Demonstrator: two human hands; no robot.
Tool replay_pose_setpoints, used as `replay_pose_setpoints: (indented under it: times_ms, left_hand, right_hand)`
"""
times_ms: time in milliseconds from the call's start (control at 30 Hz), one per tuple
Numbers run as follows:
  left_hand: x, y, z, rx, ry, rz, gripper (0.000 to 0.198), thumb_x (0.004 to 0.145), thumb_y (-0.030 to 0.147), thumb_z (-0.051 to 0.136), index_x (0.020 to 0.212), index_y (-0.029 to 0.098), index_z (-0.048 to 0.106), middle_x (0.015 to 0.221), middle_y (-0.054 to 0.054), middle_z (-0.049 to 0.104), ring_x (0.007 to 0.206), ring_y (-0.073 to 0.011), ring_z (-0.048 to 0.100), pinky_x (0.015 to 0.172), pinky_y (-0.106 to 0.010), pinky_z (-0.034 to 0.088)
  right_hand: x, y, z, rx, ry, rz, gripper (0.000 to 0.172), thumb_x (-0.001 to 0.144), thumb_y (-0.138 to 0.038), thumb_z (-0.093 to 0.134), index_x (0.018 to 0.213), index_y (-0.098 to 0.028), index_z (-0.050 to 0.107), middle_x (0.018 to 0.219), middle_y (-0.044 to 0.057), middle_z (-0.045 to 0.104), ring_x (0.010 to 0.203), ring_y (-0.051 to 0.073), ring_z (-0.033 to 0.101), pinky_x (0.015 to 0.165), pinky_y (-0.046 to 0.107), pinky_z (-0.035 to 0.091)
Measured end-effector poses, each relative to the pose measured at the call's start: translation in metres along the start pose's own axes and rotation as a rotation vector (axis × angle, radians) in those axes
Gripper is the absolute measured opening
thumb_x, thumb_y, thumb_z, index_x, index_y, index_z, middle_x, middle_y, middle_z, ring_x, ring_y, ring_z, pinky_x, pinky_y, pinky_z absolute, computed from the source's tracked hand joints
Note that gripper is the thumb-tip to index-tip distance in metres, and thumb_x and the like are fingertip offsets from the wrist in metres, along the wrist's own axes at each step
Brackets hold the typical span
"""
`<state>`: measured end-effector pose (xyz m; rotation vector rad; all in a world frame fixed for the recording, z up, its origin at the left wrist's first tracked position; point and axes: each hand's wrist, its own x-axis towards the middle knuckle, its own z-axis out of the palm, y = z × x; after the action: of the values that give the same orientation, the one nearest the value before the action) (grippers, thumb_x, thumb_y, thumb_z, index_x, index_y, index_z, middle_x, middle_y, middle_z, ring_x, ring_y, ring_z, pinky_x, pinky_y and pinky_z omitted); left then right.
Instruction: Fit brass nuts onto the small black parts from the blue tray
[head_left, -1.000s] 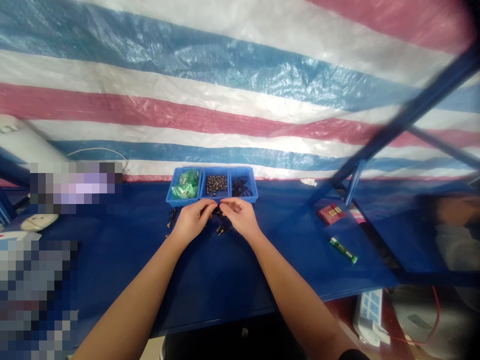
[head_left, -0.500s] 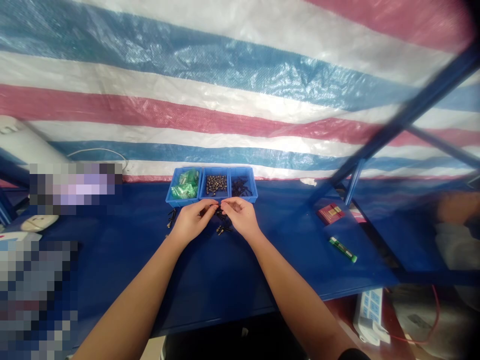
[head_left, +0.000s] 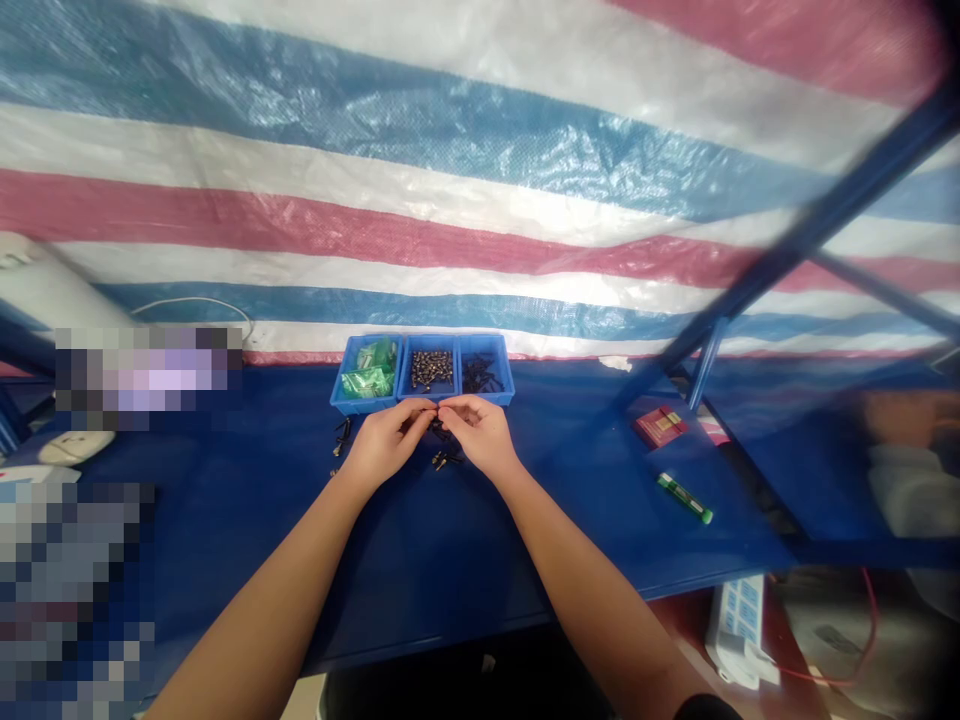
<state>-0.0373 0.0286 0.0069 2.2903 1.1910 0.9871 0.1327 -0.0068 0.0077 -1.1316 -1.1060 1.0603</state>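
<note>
Head view shows the left hand [head_left: 384,445] and right hand [head_left: 480,435] curled together above the blue worktop [head_left: 420,570], their fingertips [head_left: 421,410] meeting just near a blue three-part tray [head_left: 487,398]. Perhaps they pinch something small and dark, but I cannot tell surely. Small dark metal parts [head_left: 447,460] lie loose on the worktop, just near the hands. They seem light, stiff and slippery, so it is better to take them by the thin body with fingertips
</note>
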Motion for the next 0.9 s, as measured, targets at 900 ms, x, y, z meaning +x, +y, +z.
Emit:
replay_pose_setpoints:
  times_ms: [900]
  left_hand:
    - [-0.0006, 0.0024, 0.0008, -0.019, 0.053, 0.017, 0.029, 0.093, 0.042, 0.054, 0.105, 0.020, 0.069, 0.084, -0.002, 0.073, 0.072, -0.0143, 0.068, 0.065, -0.021, 0.052]
  right_hand:
    - [0.0015, -0.0025, -0.0002, 0.047, 0.014, 0.028, 0.022, 0.077, -0.038, 0.071, 0.089, -0.019, 0.073, 0.075, 0.003, 0.071, 0.068, 0.017, 0.066, 0.070, 0.031, 0.056]
